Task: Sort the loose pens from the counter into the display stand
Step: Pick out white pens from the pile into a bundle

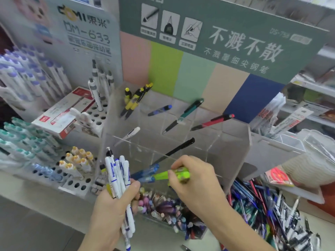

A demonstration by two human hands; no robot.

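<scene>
Several white-and-blue pens (pixel 117 176) are gripped in a bundle by the left hand (pixel 112 211), while a lime-green pen (pixel 174 175) is pinched by the right hand (pixel 194 180) at the front of the clear display stand (pixel 243 142). A matching empty compartment should be chosen and the pen dropped in upright. Loose pens (pixel 262 205) are heaped at the right; the black pen (pixel 174 150) leaning across the dividers may obstruct.

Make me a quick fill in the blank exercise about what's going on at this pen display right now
1. The left hand grips a bundle of white pens with ____ markings.
2. The right hand pinches a bright ____ pen.
3. In the clear display stand, the red pen stands in the compartment farthest to the ____.

Missing words: blue; green; right
</scene>
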